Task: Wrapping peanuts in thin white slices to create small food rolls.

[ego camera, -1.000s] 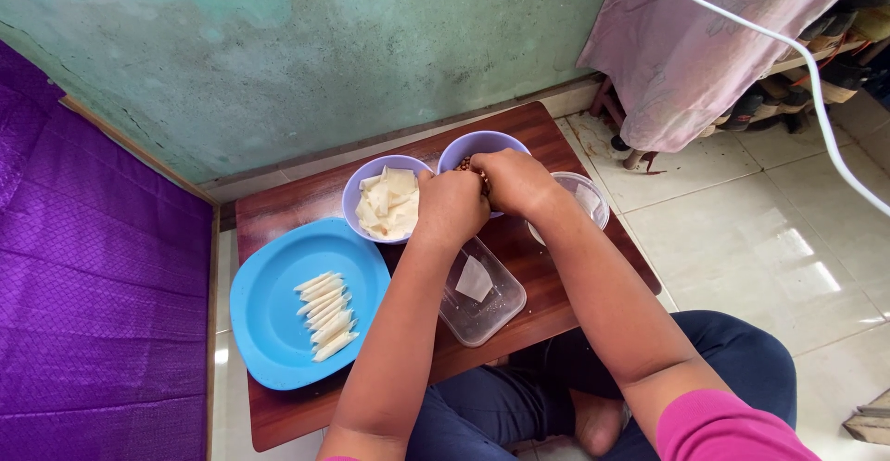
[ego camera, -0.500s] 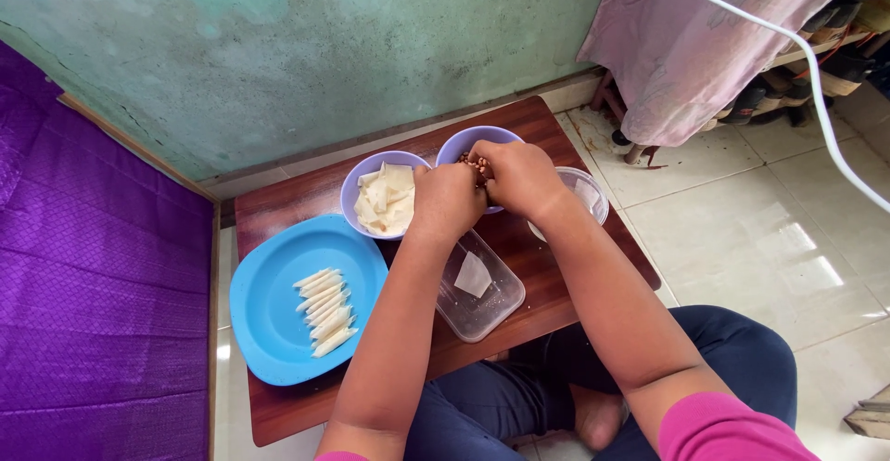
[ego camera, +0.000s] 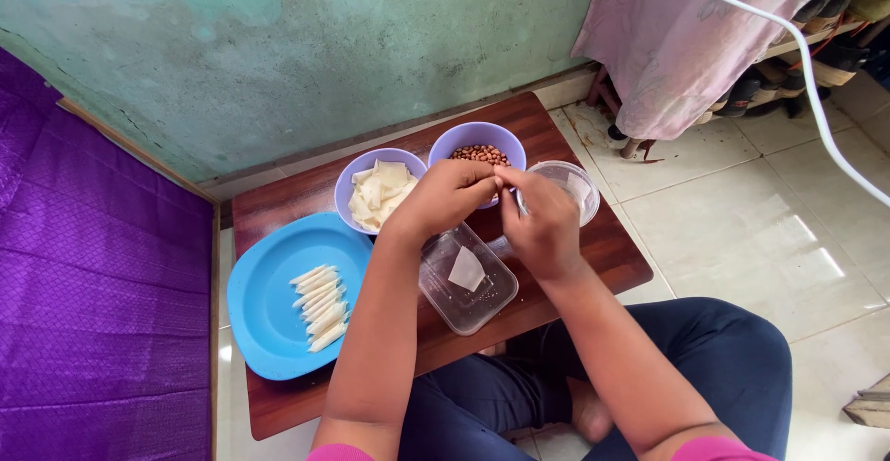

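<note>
- The left hand (ego camera: 445, 197) and right hand (ego camera: 542, 225) meet fingertip to fingertip at the near rim of the peanut bowl (ego camera: 477, 151), fingers curled.
- What they pinch is hidden; I cannot tell the grip.
- The wrapper bowl (ego camera: 375, 188) sits left of it, and a clear tub (ego camera: 468, 280) lies below the hands.
- The blue plate (ego camera: 273, 303) of rolls sits left on the tabletop (ego camera: 278, 211).

counter (ego camera: 565, 280): dark red-brown wood
plate (ego camera: 269, 299): bright blue
rolled pieces (ego camera: 320, 306): pale cream
two bowls (ego camera: 477, 137): lilac
nuts (ego camera: 480, 154): reddish brown
container (ego camera: 466, 280): clear
mat (ego camera: 93, 313): purple, quilted diamond pattern
wall (ego camera: 324, 44): mottled teal-green
</note>
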